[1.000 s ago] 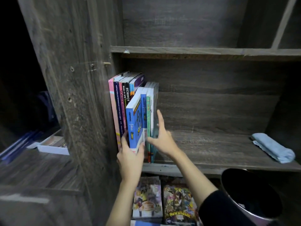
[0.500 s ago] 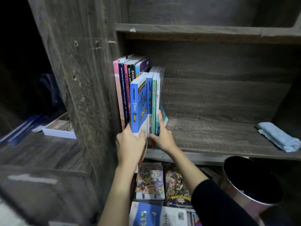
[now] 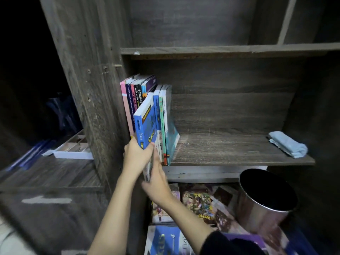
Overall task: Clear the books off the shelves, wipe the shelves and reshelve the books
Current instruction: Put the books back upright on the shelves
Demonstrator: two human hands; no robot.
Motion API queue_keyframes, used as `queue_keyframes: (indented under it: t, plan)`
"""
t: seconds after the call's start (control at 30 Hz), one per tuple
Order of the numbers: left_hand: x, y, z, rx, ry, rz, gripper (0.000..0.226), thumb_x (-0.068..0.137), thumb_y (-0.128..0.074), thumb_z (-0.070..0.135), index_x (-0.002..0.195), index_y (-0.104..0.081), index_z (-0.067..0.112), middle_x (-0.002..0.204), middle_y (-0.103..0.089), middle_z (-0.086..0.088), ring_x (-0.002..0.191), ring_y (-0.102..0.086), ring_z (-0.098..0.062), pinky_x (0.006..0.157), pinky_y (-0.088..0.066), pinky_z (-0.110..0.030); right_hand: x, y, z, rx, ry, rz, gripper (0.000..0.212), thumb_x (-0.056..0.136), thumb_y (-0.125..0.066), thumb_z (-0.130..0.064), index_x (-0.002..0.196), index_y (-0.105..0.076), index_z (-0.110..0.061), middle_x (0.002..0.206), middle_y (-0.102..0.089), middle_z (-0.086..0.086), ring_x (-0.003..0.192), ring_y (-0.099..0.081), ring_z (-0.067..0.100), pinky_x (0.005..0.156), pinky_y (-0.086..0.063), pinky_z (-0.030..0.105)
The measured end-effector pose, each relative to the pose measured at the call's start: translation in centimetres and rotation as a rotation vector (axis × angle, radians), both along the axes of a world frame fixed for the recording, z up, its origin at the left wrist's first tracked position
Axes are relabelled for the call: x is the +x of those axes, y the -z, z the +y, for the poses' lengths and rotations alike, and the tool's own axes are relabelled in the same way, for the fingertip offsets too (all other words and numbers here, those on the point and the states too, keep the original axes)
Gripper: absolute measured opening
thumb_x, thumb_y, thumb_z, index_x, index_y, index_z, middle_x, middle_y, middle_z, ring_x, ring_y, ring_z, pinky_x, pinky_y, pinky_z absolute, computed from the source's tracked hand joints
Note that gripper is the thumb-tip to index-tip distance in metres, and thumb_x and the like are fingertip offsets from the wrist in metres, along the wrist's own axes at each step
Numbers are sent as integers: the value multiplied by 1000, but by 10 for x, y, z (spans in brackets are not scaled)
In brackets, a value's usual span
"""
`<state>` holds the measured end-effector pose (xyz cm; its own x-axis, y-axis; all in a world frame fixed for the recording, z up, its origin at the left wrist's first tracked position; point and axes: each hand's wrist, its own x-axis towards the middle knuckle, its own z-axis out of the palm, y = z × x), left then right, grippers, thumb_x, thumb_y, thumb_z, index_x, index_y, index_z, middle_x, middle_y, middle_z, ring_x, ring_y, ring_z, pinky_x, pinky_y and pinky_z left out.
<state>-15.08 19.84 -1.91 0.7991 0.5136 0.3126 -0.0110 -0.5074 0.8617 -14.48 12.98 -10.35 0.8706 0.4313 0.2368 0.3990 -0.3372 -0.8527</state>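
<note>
A row of upright books (image 3: 137, 94) stands at the left end of the grey wooden shelf (image 3: 230, 150). A blue book (image 3: 145, 124) sticks out of the row, tilted toward me, its lower end past the shelf's front edge. My left hand (image 3: 137, 157) grips its bottom spine. My right hand (image 3: 156, 179) lies flat against the book's lower right side, fingers pointing up. A light blue cloth (image 3: 288, 144) lies folded at the shelf's right end.
Several comic books and magazines (image 3: 198, 205) lie flat below the shelf. A shiny metal bin (image 3: 265, 201) stands at the lower right. A white tray (image 3: 72, 150) sits on the surface left of the cabinet wall (image 3: 88, 89). An upper shelf (image 3: 220, 50) runs above.
The blue book has come further out of the row and tilted forward. My right hand has dropped from the neighbouring books to the blue book's lower side.
</note>
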Motion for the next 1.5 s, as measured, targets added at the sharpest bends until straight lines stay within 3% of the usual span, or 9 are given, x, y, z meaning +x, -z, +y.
queue_keyframes:
  t: [0.1, 0.23, 0.43, 0.7, 0.83, 1.23, 1.3, 1.4, 1.5]
  plan:
    - [-16, -2, -5, -5, 13, -29, 33, 82, -65, 13, 113, -58, 20, 95, -64, 6, 98, -62, -24, 88, -49, -33, -18, -9, -2, -110, 86, -72, 99, 81, -49, 0, 148, 18, -28, 160, -10, 6, 139, -31, 33, 105, -35, 38]
    - [-34, -17, -14, 32, 9, -51, 28, 79, -64, 10, 100, -55, 26, 89, -63, 6, 92, -62, -24, 81, -49, -31, -45, -26, -14, -208, 161, -172, 95, 83, -48, -3, 149, 18, -22, 149, -35, 13, 115, -50, 43, 89, -40, 42]
    - [-71, -62, -40, 122, -9, -141, 20, 75, -66, 11, 91, -55, 17, 83, -64, 0, 89, -61, -30, 80, -52, -39, -79, -68, -44, -190, 187, -288, 95, 84, -49, -7, 149, 17, -25, 139, -48, 14, 107, -52, 43, 85, -40, 43]
    - [-97, -110, -83, 163, 78, -240, 22, 78, -67, 15, 95, -54, 18, 79, -60, 8, 84, -61, -21, 72, -51, -29, -98, -104, -84, -48, 275, -418, 97, 85, -51, -7, 139, 27, -29, 136, -52, 11, 106, -53, 42, 79, -39, 41]
    - [-75, -102, -91, 167, 106, -210, 27, 76, -67, 19, 100, -56, 13, 92, -65, -4, 86, -62, -25, 76, -53, -35, -78, -96, -88, -33, 314, -404, 93, 84, -56, -7, 152, 6, -23, 138, -51, 15, 104, -55, 44, 78, -41, 42]
    - [31, -35, -77, 197, 38, -57, 41, 83, -59, 14, 124, -52, 13, 82, -63, -8, 70, -55, -24, 61, -40, -27, 42, -12, -59, 50, 245, -192, 84, 82, -52, -16, 151, -5, -24, 119, -61, 15, 107, -58, 39, 84, -49, 45]
    - [41, -30, -71, 230, 2, -51, 44, 83, -60, 16, 127, -51, 17, 90, -62, -5, 76, -57, -25, 63, -41, -27, 57, -5, -54, 55, 232, -181, 81, 79, -48, -21, 151, -10, -18, 118, -62, 18, 104, -59, 39, 82, -49, 44]
    - [58, -24, -62, 371, -116, -26, 48, 79, -65, 20, 125, -53, 15, 123, -43, -3, 110, -45, -24, 72, -39, -30, 77, 1, -45, 71, 197, -165, 81, 78, -48, -20, 152, -15, -14, 117, -62, 23, 104, -60, 40, 80, -47, 41]
    - [69, -22, -54, 410, -163, 14, 54, 80, -66, 26, 128, -48, 10, 119, -38, -6, 116, -39, -25, 81, -44, -38, 96, 1, -42, 50, 156, -130, 81, 80, -49, -20, 152, -14, -20, 117, -63, 23, 105, -59, 41, 80, -45, 36]
